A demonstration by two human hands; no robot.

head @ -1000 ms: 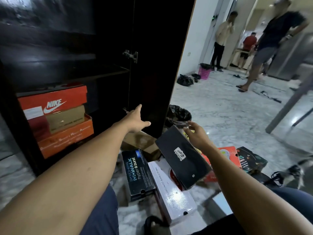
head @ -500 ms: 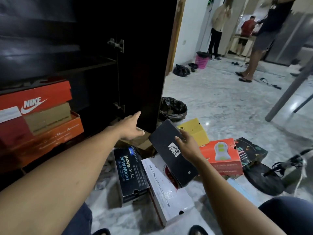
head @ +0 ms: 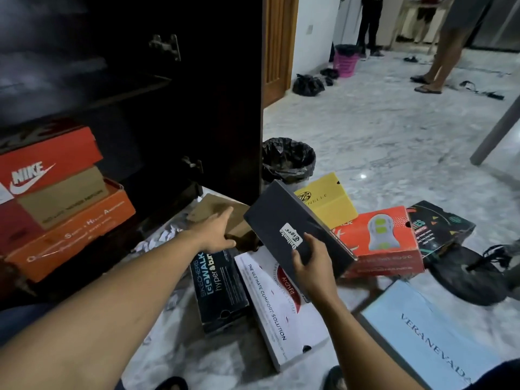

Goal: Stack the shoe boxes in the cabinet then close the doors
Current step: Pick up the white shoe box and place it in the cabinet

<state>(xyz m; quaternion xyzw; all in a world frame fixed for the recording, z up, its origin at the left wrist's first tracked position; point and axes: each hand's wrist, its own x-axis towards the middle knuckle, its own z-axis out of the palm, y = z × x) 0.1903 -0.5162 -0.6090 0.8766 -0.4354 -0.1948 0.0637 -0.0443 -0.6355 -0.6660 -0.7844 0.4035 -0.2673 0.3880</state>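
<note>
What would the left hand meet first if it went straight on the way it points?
Probably the brown cardboard box on the floor: the left hand's straight fingers point across its top. Depth is unclear, so they may touch it.

Left hand [head: 215, 235] dropped — maybe onto carton [head: 211, 206].

"What lies on the marble floor [head: 380, 130]?"

"Shoe boxes: a black Skechers box [head: 218, 291] touches a white box [head: 281, 311]; behind them sit a red box [head: 380, 243], a yellow box [head: 326, 202] and a dark patterned box [head: 439, 229]."

"Nearer the cabinet door [head: 225, 108]?"

"A brown carton [head: 216, 209] and a black-lined bin [head: 288, 160]."
</note>
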